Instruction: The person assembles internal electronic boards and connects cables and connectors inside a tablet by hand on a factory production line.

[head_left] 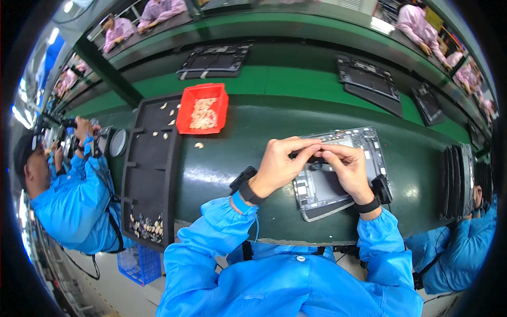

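My left hand [282, 162] and my right hand [347, 168] meet fingertip to fingertip above an opened tablet-like device [327, 193]. Thumb and forefinger of each hand are pinched together around something small and dark, too hidden to name. The device lies tilted on the green bench, its inner frame and small parts facing up, with a flat dark panel edge showing under its near side. Both wrists carry black bands with a small black block. My hands cover part of the device's middle and far left.
A red bin [224, 105] of small pale pieces overlaps a black foam tray [170, 195] with scattered bits. More opened devices [215, 61] lie on the green conveyor [285, 82] beyond. Upright dark panels [457, 182] stand at right. Co-workers in blue sit on both sides.
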The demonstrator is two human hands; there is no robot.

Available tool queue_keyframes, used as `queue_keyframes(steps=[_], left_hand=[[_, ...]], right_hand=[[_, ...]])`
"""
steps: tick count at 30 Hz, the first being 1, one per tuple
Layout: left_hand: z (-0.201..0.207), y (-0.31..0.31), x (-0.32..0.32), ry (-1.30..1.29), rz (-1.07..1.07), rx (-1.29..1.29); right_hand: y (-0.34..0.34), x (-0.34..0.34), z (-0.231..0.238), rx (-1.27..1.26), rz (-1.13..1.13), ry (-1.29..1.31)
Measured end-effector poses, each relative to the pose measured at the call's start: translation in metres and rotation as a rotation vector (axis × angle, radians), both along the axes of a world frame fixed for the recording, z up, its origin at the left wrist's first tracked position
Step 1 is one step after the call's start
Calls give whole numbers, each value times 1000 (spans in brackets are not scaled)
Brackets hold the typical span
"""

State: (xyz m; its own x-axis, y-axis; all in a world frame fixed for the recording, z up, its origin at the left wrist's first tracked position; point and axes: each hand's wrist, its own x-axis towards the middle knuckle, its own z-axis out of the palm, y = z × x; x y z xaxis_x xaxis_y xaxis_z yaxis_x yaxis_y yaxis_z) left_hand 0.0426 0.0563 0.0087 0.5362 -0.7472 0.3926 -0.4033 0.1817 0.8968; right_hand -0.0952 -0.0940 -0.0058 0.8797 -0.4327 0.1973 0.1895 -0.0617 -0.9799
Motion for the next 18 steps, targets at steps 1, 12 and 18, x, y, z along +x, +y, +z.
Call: queue_keyframes(steps=[1,12,18], left_hand=[[-1,-1,-2,-5,17,-33],[43,53,82,-449,637,24],[31,52,84,-759,783,-71]], right_hand=[[2,0,2,-21,-12,21],[-2,-10,12,274,94,93],[9,2,6,78,117,134]])
